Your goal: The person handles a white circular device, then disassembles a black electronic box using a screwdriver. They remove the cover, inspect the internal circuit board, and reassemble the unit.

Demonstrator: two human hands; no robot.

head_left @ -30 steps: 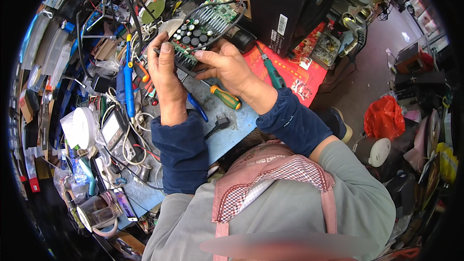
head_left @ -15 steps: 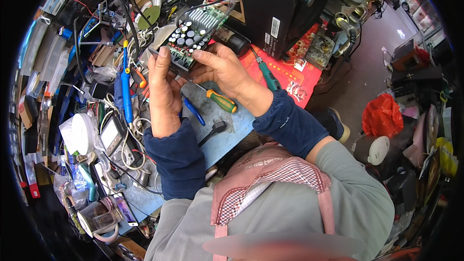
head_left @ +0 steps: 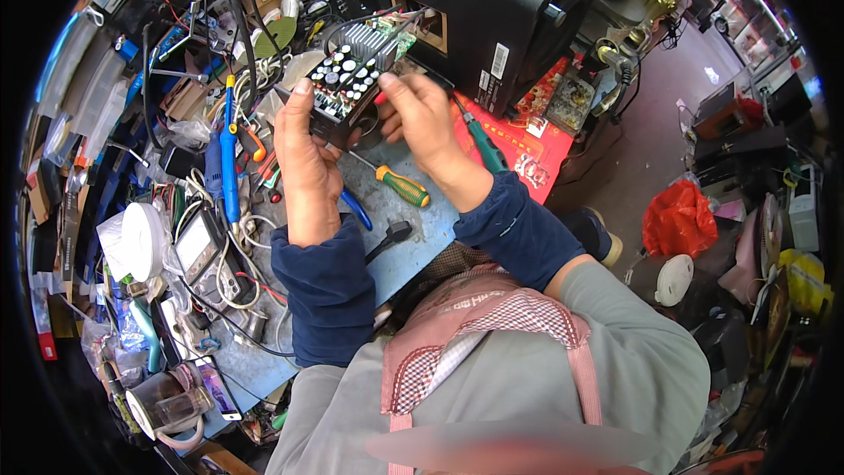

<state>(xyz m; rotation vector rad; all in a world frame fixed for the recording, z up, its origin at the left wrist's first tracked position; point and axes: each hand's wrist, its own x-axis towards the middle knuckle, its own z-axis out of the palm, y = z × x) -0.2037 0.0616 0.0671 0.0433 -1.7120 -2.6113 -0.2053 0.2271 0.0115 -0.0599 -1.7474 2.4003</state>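
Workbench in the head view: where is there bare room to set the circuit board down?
The clearest bare patch of the blue workbench top lies between the forearms, bordered by the orange-handled screwdriver and the black tool. Both hands, left hand and right hand, hold the circuit board above it. Left of the multimeter, wires and tools crowd everything.

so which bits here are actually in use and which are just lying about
In use:
- circuit board, held up over the bench
- left hand, gripping it
- right hand, gripping it

Lying about:
- orange-handled screwdriver
- green-handled screwdriver
- multimeter
- black case
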